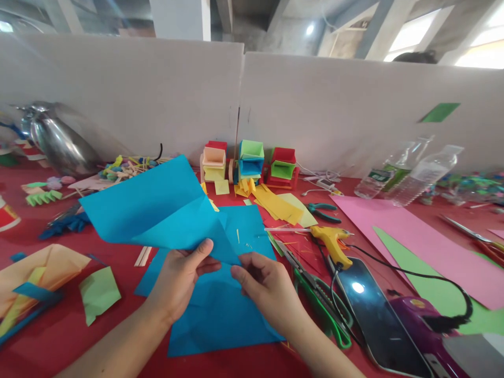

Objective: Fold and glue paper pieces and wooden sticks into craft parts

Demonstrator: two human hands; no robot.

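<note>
A sheet of blue paper (145, 197), partly folded over on itself, is held up between my two hands. My left hand (185, 275) grips its lower edge, thumb on top and fingers curled beneath. At the sheet's right corner, my right hand (263, 283) pinches the paper between thumb and fingers. Below them, more blue paper (220, 320) lies flat on the red table (153, 362). Small paper scraps rest on its upper part. Just right of my right hand are green-handled scissors (315, 294), lying beside the blue paper.
A yellow glue gun (333, 241), a phone (381, 315) and a purple device (421, 320) lie to the right. Pink paper (433, 252) and plastic bottles (425, 173) are beyond. Small folded-paper boxes (252, 157) stand at the back; a metal jug (63, 139) is at left.
</note>
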